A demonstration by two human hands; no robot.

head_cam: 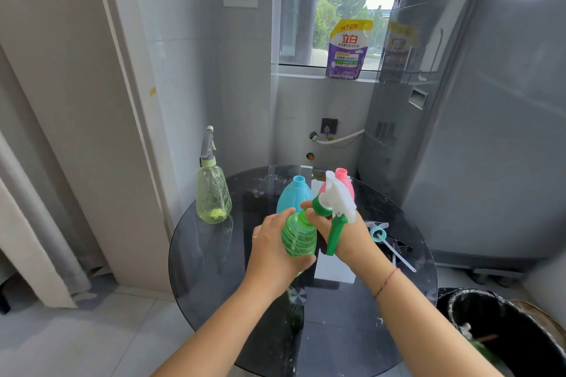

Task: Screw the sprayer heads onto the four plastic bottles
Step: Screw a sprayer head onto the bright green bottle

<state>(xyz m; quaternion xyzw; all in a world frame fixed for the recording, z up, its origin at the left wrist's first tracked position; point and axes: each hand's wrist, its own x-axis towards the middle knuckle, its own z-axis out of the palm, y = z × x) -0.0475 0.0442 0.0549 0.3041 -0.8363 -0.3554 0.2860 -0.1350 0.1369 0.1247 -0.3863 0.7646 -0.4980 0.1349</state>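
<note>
At the centre of the frame the left hand wraps the green bottle, fingers closed around its body, holding it tilted above the glass worktop. The right hand grips the green collar of the white sprayer, set at the bottle's neck. The risk is cross-threading: bottle and head both lean, so the collar may bite crooked and jam. Behind stand the open blue bottle and pink bottle; the clear bottle, mid-left, already wears its head. A loose blue sprayer lies to the right.
</note>
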